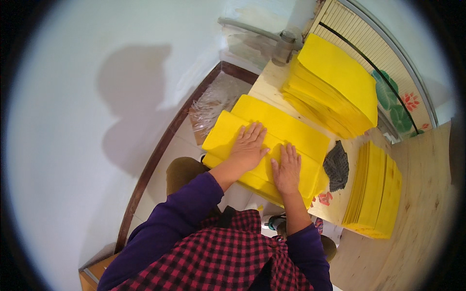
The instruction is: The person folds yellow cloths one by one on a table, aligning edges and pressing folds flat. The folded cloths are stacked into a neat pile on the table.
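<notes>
In the head view, both hands lie flat and palm down on a yellow sheet stack [272, 140], a thick, soft-edged block of bright yellow paper-like sheets that sits at the near-left end of a pale wooden surface [417, 194] and juts over its edge. The left hand [248, 145] presses with fingers spread and pointing away from the person, across a shallow crease that runs along the stack's top layer. The right hand [287, 169] rests just beside it, fingers straight and close together, nearer the stack's front edge. Neither hand grips anything; both are open and flat on the matte yellow sheet. Purple sleeves [184, 208] cover the forearms above a red-and-black checked garment [218, 257]. Right of the stack, touching its end, lies a small dark grey mesh pad [336, 166], coarse and netted in texture. Farther back on the surface stands a taller pile [335, 82] of the same yellow sheets, its layered edges fanned and slightly uneven. To the right lies a third pile [376, 191], flatter and neatly squared, its thin edges showing as fine lines. Behind the tall pile, a ribbed cream panel [369, 48] with painted green leaves and red flowers leans along the wall. Below the surface, clear crinkled plastic film [216, 99] lies on the tiled floor [174, 150] by a dark brown skirting strip.
</notes>
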Demonstrator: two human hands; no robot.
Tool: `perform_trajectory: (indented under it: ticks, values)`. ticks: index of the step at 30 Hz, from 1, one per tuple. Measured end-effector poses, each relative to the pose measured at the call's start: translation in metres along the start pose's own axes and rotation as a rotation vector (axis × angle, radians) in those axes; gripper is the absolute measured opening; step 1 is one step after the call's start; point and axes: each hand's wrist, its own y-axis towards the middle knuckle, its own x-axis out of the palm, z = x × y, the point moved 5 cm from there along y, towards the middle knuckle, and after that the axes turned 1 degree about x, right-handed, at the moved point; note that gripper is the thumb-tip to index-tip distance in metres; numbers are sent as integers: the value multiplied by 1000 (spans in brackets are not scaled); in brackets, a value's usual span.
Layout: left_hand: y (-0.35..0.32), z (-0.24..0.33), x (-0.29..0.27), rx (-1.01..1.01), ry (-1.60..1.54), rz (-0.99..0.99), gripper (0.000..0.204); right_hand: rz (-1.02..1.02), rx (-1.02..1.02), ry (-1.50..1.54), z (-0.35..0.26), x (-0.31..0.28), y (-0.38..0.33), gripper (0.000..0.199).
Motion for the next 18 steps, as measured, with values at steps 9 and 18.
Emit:
perform_trajectory:
  ticks: [9, 18]
  values:
    - [0, -1, 6, 40, 113, 32, 64, -62, 17, 154, -36, 12, 29, 70]
    - [2, 4, 5, 22, 77, 31, 65, -111, 214, -45, 13, 14, 12, 83]
